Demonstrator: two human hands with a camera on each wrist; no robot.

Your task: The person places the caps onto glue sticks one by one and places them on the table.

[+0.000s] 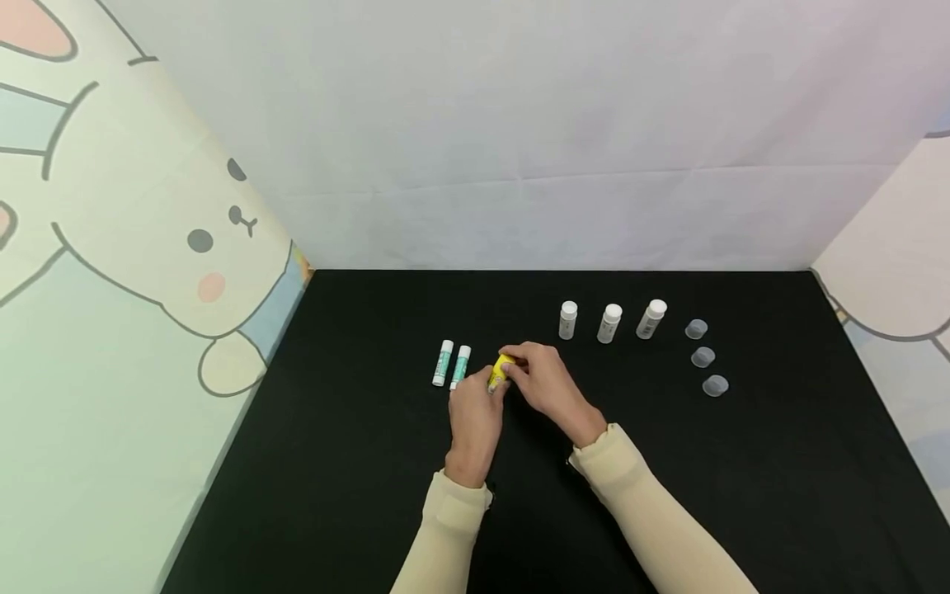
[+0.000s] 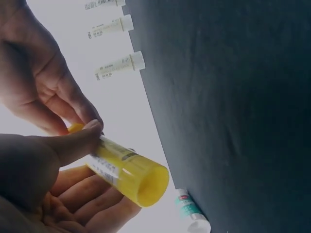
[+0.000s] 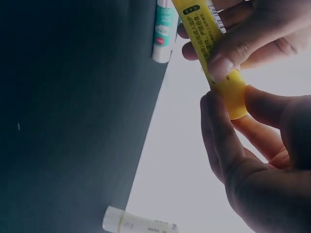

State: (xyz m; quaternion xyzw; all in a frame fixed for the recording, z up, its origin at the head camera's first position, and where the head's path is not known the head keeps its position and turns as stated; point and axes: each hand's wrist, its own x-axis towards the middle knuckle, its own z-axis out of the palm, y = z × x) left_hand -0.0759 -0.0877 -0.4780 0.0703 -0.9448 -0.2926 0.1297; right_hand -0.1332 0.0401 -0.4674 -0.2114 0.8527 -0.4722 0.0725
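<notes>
Yellow glue stick (image 2: 127, 170), above the bench (image 1: 356, 462) | left hand (image 1: 475, 421) grip pinches barrel; right hand (image 1: 545, 384) grip pinches far end | judged light, stiff, smooth-walled | best held mid-barrel, beside left grip

The head camera looked forward and down over the whole black worktop (image 1: 356, 462) from above. Both wrist cameras sat very close, tilted sideways, sharing the yellow tube (image 2: 127, 171) held between both hands.
</notes>
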